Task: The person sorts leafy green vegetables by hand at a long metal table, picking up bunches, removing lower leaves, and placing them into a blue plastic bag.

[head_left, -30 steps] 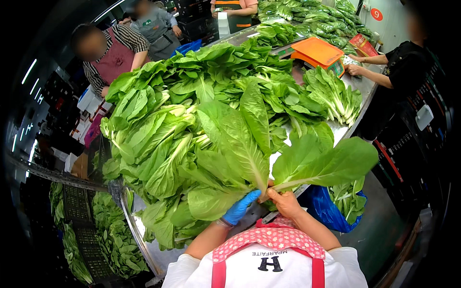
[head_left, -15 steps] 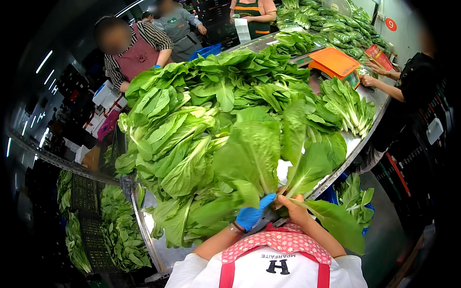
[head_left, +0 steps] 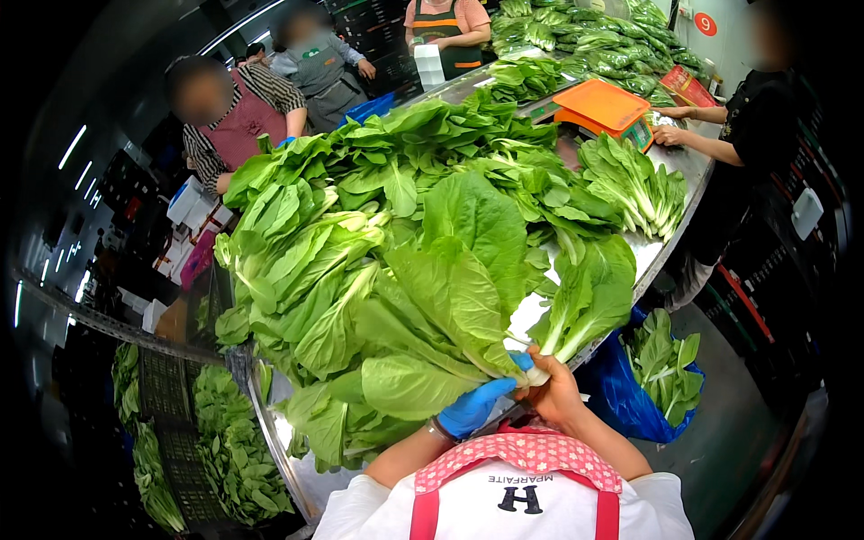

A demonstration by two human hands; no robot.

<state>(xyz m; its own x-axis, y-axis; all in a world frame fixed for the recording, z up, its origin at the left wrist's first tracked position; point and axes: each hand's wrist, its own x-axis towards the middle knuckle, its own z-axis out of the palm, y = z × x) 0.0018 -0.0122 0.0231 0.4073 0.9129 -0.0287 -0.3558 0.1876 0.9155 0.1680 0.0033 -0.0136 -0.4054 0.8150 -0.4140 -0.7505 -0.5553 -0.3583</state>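
My left hand (head_left: 475,407), in a blue glove, is closed round the stems of a bok choy (head_left: 450,310) just above its root end. Broad green leaves fan out from there, up and to the left over the pile. My bare right hand (head_left: 558,396) has its fingers curled at the pale root end, touching the left fingertips. Beyond the right hand, another bok choy (head_left: 589,292) lies on the metal table with its white stems toward me. A big heap of loose bok choy (head_left: 315,261) covers the table ahead and to the left.
An orange-topped scale (head_left: 601,103) stands at the far right, near a person in black. Bagged greens (head_left: 621,54) are piled behind it. A blue-lined bin (head_left: 621,396) with leaves sits low at right, crates (head_left: 171,409) of greens at lower left. Several co-workers stand across the table.
The leaf hanging to the right of my right hand is gone from there. The held bok choy now leans further left, and my right hand has closed in on its root end.
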